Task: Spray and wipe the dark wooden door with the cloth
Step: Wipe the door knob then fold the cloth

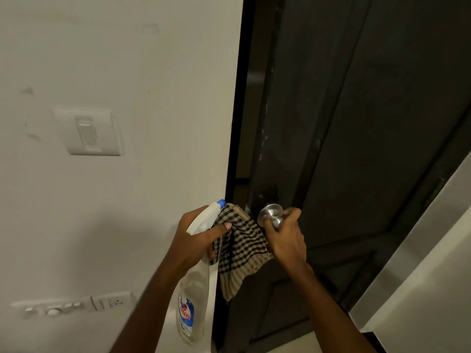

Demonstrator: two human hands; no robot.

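The dark wooden door (356,123) fills the right side of the view, from the top down to the floor. It has long raised strips on it and some pale specks near its left edge. Low on that edge is a round silver door knob (270,212). The right hand (285,238) grips the knob, with its fingers curled round the thin part behind the round end.

The cloth (242,250) is just to the left of the knob, in front of the door's edge. It is checked in black and tan, and it hangs down in loose folds. The left hand (193,240) holds the top of the cloth and the neck of the spray bottle (193,301) together, with fingers wrapped round both. The bottle is see-through with a white top and a blue tip. Its blue and red label is low down, and the bottle hangs below the hand.

A black door frame (235,123) runs up beside the door. To the left is a white wall (127,72) with a white light switch (88,131) on it. Lower down is a long plate of switches (71,305) with a plug socket. A pale wall edge (420,263) cuts across the bottom right corner
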